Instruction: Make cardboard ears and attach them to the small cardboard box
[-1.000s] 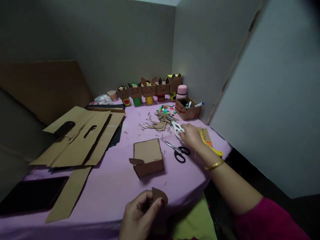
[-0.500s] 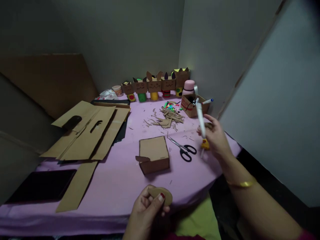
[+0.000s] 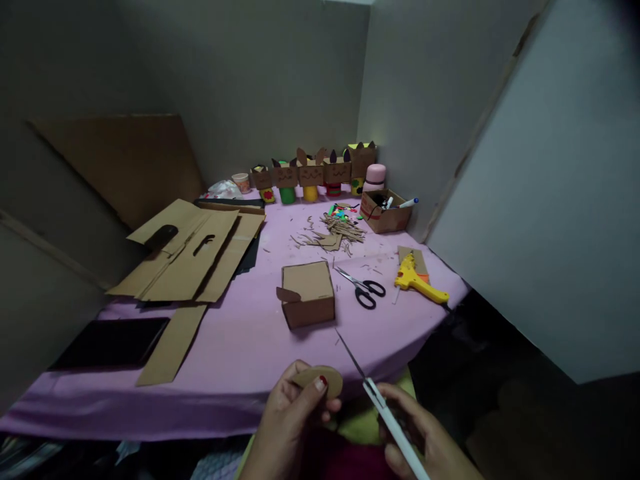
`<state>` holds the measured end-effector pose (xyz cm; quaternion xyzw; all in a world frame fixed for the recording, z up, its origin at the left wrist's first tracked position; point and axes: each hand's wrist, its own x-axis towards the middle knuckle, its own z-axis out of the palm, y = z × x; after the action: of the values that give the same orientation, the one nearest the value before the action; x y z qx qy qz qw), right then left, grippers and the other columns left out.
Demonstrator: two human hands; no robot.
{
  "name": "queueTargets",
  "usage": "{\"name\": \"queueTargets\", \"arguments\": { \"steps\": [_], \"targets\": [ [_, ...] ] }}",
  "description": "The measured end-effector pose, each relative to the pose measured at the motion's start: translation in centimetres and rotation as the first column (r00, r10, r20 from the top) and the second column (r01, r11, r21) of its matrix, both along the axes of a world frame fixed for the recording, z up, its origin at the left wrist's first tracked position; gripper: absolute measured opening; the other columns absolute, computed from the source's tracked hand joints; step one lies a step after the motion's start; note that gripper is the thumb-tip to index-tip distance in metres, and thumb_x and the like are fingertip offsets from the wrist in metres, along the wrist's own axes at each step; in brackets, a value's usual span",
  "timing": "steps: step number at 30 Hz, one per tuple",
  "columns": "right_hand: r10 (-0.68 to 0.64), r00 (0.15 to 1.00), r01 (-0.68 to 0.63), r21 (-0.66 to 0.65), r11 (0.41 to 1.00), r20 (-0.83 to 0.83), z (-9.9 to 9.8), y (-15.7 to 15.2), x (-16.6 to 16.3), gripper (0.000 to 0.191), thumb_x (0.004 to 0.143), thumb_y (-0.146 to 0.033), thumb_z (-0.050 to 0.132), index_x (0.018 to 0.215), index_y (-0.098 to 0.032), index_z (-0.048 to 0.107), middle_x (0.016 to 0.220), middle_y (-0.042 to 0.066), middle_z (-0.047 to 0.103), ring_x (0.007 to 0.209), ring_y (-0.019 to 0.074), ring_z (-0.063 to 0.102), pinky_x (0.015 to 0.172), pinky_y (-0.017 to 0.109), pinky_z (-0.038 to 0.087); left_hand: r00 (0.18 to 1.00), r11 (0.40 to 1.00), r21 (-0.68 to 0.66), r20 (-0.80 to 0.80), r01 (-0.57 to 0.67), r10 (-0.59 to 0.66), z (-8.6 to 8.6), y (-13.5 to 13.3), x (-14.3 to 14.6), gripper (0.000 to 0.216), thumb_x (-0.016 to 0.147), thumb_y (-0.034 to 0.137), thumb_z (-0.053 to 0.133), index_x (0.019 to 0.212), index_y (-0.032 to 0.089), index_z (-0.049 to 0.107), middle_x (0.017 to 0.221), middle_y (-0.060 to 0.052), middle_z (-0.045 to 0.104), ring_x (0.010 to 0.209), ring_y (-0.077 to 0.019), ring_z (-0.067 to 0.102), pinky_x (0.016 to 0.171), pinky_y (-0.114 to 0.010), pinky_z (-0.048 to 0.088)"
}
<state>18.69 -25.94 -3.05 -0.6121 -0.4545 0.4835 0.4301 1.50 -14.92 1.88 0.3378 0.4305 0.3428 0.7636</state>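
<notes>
My left hand (image 3: pixel 290 420) pinches a small rounded cardboard piece (image 3: pixel 320 380) near the table's front edge. My right hand (image 3: pixel 425 440) is closed around white-handled scissors (image 3: pixel 380 407), blades pointing up and left toward the cardboard piece. A small brown cardboard box (image 3: pixel 307 293) with an open flap sits on the pink table (image 3: pixel 240 353) just beyond my hands. Black-handled scissors (image 3: pixel 363 290) lie to the right of the box, and a yellow glue gun (image 3: pixel 417 283) lies further right.
Flattened cardboard sheets (image 3: pixel 193 250) and a strip (image 3: pixel 173 347) lie at left, beside a black sheet (image 3: pixel 113 343). Cardboard scraps (image 3: pixel 335 233), a row of cardboard figures (image 3: pixel 310 173), a pink bottle (image 3: pixel 375 177) and a box of markers (image 3: pixel 385 210) stand at the back.
My right hand picked up the white scissors from the scrap pile and brought them down to the front edge beside my left hand. The glue gun now shows uncovered.
</notes>
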Motion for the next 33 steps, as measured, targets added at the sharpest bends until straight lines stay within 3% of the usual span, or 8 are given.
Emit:
{"name": "queueTargets", "arguments": {
  "steps": [13, 18, 20, 22, 24, 26, 29, 33],
  "targets": [
    [0.004, 0.986, -0.019, 0.088, 0.996, 0.165, 1.9, -0.2, -0.3, 0.057, 0.059, -0.023, 0.077, 0.114, -0.031, 0.063, 0.107, 0.008, 0.067, 0.090, 0.0275, 0.063, 0.078, 0.037, 0.051, 0.986, 0.981, 0.165, 0.108, 0.106, -0.125, -0.5, -0.6, -1.1, 0.023, 0.075, 0.030, 0.073, 0.070, 0.019, 0.054, 0.062, 0.002, 0.066, 0.057, -0.0103, 0.056, 0.057, -0.021, 0.042],
    [0.019, 0.999, -0.019, -0.018, 1.000, 0.029, 1.2, -0.3, -0.3, 0.056, 0.064, -0.026, 0.073, 0.118, -0.033, 0.060, 0.100, 0.007, 0.067, 0.080, 0.0256, 0.063, 0.074, 0.038, 0.052, 0.993, 0.928, 0.373, -0.112, 0.017, 0.027, -0.1, -1.0, -1.5, 0.013, 0.070, 0.030, 0.076, 0.065, 0.022, 0.067, 0.072, -0.004, 0.075, 0.068, -0.0193, 0.068, 0.064, -0.029, 0.053],
    [0.008, 0.999, -0.010, -0.026, 1.000, -0.050, 0.7, -0.5, -0.3, 0.056, 0.067, -0.032, 0.072, 0.121, -0.033, 0.057, 0.098, 0.007, 0.066, 0.077, 0.0244, 0.063, 0.072, 0.038, 0.051, 0.953, 0.737, 0.676, -0.232, 0.014, 0.195, 0.0, -1.3, -2.1, 0.007, 0.073, 0.031, 0.073, 0.068, 0.027, 0.074, 0.085, -0.006, 0.078, 0.078, -0.0240, 0.070, 0.069, -0.033, 0.054],
    [0.005, 0.993, -0.005, 0.001, 1.000, -0.115, 0.2, -0.6, -0.3, 0.058, 0.070, -0.038, 0.071, 0.125, -0.031, 0.054, 0.096, 0.007, 0.064, 0.078, 0.0233, 0.061, 0.073, 0.036, 0.050, 0.904, 0.405, 0.906, -0.269, 0.121, 0.331, -0.1, -1.3, -2.9, 0.011, 0.078, 0.027, 0.069, 0.082, 0.033, 0.077, 0.083, -0.006, 0.077, 0.075, -0.0234, 0.070, 0.065, -0.033, 0.053],
    [0.025, 0.984, -0.023, 0.014, 1.000, -0.176, -0.1, -0.7, -0.3, 0.060, 0.073, -0.042, 0.069, 0.128, -0.030, 0.050, 0.090, 0.006, 0.063, 0.077, 0.0213, 0.060, 0.071, 0.034, 0.049, 0.889, 0.081, 0.960, -0.278, 0.268, 0.363, -0.5, -1.0, -3.7, 0.032, 0.081, 0.021, 0.065, 0.107, 0.038, 0.071, 0.075, -0.005, 0.076, 0.065, -0.0210, 0.067, 0.057, -0.031, 0.050],
    [0.037, 0.974, -0.034, 0.019, 0.999, -0.223, -0.3, -0.7, -0.2, 0.060, 0.075, -0.044, 0.069, 0.129, -0.031, 0.047, 0.086, 0.004, 0.061, 0.075, 0.0196, 0.058, 0.072, 0.033, 0.048, 0.901, -0.161, 0.916, -0.308, 0.367, 0.305, -0.9, -0.4, -4.4, 0.047, 0.084, 0.021, 0.059, 0.129, 0.036, 0.056, 0.073, -0.006, 0.076, 0.062, -0.0211, 0.067, 0.055, -0.031, 0.050],
    [0.035, 0.966, -0.030, 0.022, 0.999, -0.255, -0.3, -0.6, -0.1, 0.059, 0.075, -0.045, 0.069, 0.128, -0.030, 0.047, 0.085, 0.003, 0.059, 0.075, 0.0183, 0.057, 0.073, 0.032, 0.048, 0.893, -0.290, 0.850, -0.377, 0.440, 0.247, -1.5, 0.4, -5.3, 0.053, 0.088, 0.025, 0.051, 0.140, 0.032, 0.042, 0.079, -0.007, 0.078, 0.068, -0.0235, 0.070, 0.059, -0.033, 0.054],
    [-0.018, 0.960, 0.021, 0.009, 1.000, -0.278, 0.4, -0.1, -0.5, 0.052, 0.074, -0.045, 0.071, 0.120, -0.027, 0.053, 0.076, 0.000, 0.052, 0.066, 0.0145, 0.050, 0.063, 0.027, 0.045, 0.886, -0.221, 0.865, -0.404, 0.451, 0.225, -1.7, 0.6, -5.6, 0.060, 0.082, 0.024, 0.060, 0.139, 0.035, 0.043, 0.083, -0.008, 0.078, 0.069, -0.0245, 0.070, 0.059, -0.034, 0.055]
  ]
}}
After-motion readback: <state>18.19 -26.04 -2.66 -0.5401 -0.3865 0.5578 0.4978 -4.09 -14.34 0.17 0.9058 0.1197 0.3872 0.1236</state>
